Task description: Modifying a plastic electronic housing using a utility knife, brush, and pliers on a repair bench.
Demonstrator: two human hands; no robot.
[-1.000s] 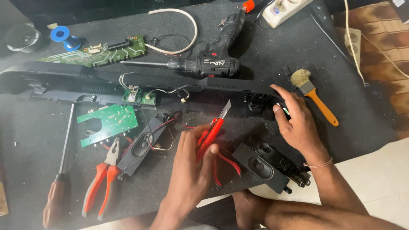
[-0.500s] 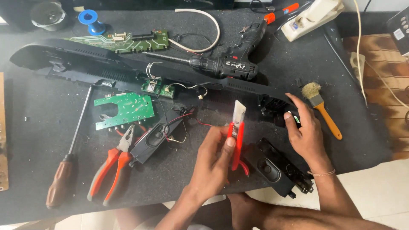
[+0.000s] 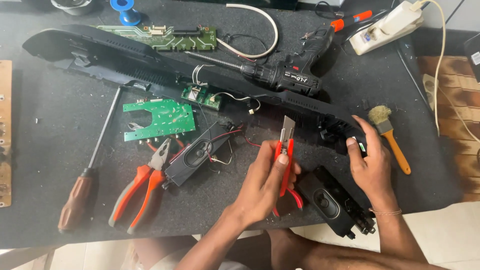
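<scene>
Teardown's well along, judging by the mess. Biggest thing on the mat (image 3: 40,150) is the long black housing (image 3: 150,65), stretched corner to corner with most of its guts already out. Green long board (image 3: 160,37) sits behind it, the notched board (image 3: 160,117) lies loose in front, and a small board (image 3: 200,95) is still wired up against the housing. Drill (image 3: 285,75) rests across the middle.

Both speakers are out: one (image 3: 200,152) beside the pliers (image 3: 142,192), wires trailing, the other (image 3: 332,202) near my right wrist. Screwdriver (image 3: 90,170) is off to the left, brush (image 3: 390,140) to the right.

My left hand (image 3: 260,185) is closed around the red knife (image 3: 285,155), blade out and pointing up, thumb on the slider, held above the mat between the two speakers. My right hand (image 3: 370,162) has its fingers curled loosely on the housing's right end, steadying it rather than gripping hard.

Left to do, I'd guess: that end section and the small wired board.
</scene>
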